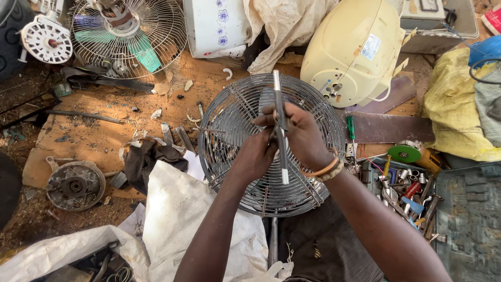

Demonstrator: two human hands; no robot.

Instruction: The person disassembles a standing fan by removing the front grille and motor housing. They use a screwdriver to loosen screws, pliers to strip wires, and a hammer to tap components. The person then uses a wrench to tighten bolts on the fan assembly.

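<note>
A round wire fan guard (313,193) lay flat in the middle of the cluttered ground, its ribs spreading out under both hands. Beyond it to the right rested a cream plastic housing (350,47), and to the left stood a second fan (128,34) with green blades inside its cage. A white woven sack (180,219) covered the near ground beside the left forearm, and a yellow sack (454,109) was heaped at the right edge. A tray of sockets and small tools (409,190) sat just right of the guard, near a green-handled screwdriver (352,130). A dark round metal part (75,185) lay well apart on the left. Over the guard's centre, the right hand (305,138) was closed around a slim metal rod (280,125) held nearly upright in view, its ends sticking out above and below the fingers. The left hand (255,156) pressed in from the left, fingers curled against the rod's lower half just beside the right hand, gripping it as well.
</note>
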